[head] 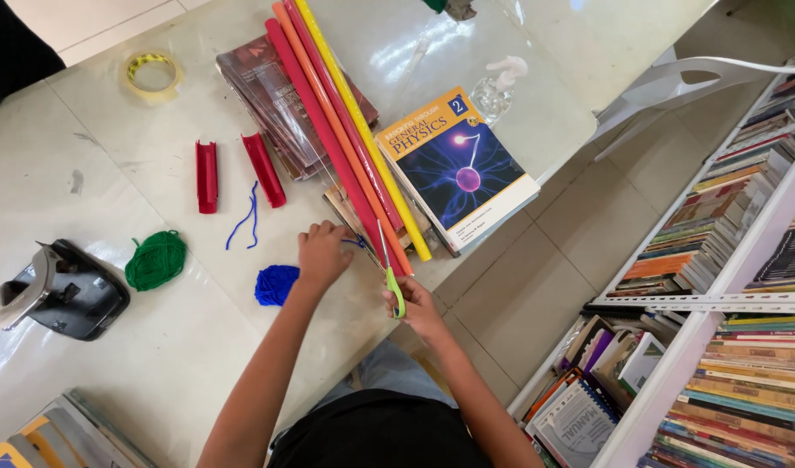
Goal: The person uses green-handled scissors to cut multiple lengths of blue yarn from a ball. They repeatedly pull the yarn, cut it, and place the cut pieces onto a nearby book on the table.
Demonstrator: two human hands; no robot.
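My left hand (321, 253) pinches a strand of blue yarn near the table's front edge, beside a blue yarn ball (276, 284). My right hand (417, 308) grips green-handled scissors (390, 269), whose blades point up toward the strand. Several long rolled sheets (345, 130) in red, orange and yellow lie just beyond both hands. A cut piece of blue yarn (246, 218) lies left of my left hand.
Two red plastic strips (208, 176) and a green yarn ball (156, 259) lie to the left, with a black hole punch (58, 290) and a tape roll (152, 73). A blue book (460, 169) overhangs the table edge. Bookshelves (718, 329) stand to the right.
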